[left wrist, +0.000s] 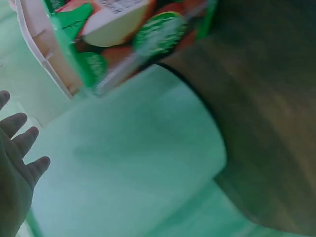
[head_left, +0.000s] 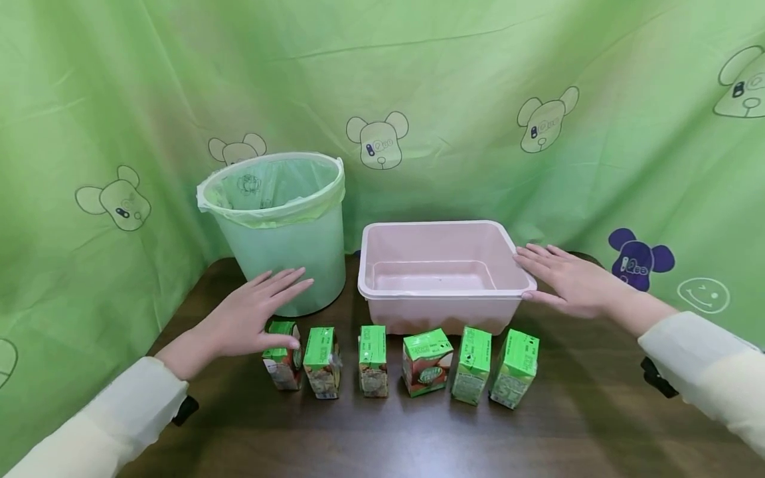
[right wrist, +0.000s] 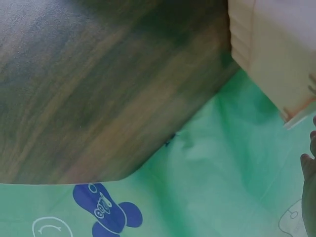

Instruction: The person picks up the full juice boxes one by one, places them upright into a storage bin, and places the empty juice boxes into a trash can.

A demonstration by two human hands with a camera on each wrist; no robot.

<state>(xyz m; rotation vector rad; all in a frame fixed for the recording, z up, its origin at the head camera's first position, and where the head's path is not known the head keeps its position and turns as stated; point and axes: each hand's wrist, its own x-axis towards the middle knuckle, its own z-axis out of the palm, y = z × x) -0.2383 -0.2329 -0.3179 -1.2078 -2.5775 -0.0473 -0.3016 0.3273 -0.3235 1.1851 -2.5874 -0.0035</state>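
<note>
A row of several small drink cartons with green tops stands on the brown table. My left hand [head_left: 254,312], fingers straight and spread, is above the leftmost carton [head_left: 283,365], in front of the green bin [head_left: 287,252]. In the left wrist view the hand [left wrist: 15,168] holds nothing, and a carton [left wrist: 123,37] shows its printed side. At the right end of the pink basin [head_left: 442,309] is my right hand [head_left: 568,282], its fingers straight by the rim; contact is hard to tell. Only its edge [right wrist: 310,182] appears in the right wrist view, near the basin's outer wall [right wrist: 276,54].
The bin, lined with a thin plastic bag [head_left: 287,179], stands at the table's back left. Beside it, behind the cartons, sits the basin with nothing inside. A green curtain [head_left: 454,73] with printed bear faces hangs behind the table [head_left: 388,445].
</note>
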